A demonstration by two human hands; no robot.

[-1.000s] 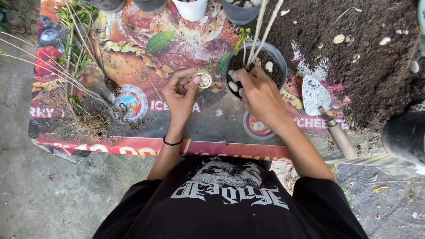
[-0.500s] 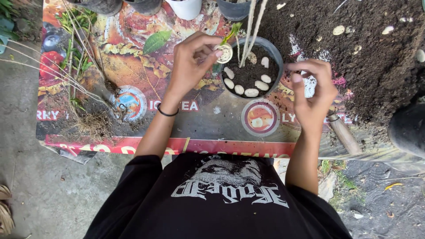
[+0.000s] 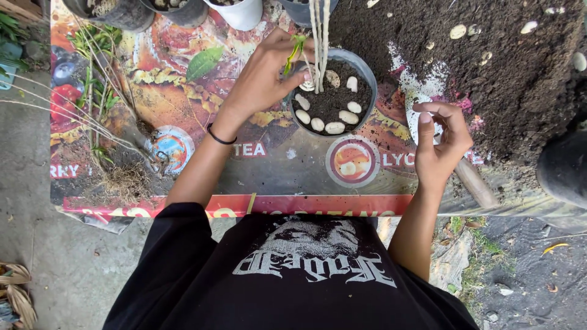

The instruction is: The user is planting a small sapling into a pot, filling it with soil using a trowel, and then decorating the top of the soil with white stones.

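- Upper garment: black short-sleeved T-shirt (image 3: 287,275) — sleeves end above the elbows, forearms bare.
- Chest print: pale grey graphic, a mottled figure above a row of ornate angular lettering, seen upside down from the head view.
- Left hand (image 3: 263,79): thin black band (image 3: 220,135) around the wrist — plain, no visible clasp.
- Right hand (image 3: 441,146): no band, ring or glove visible.
- Fingers of both hands bare.
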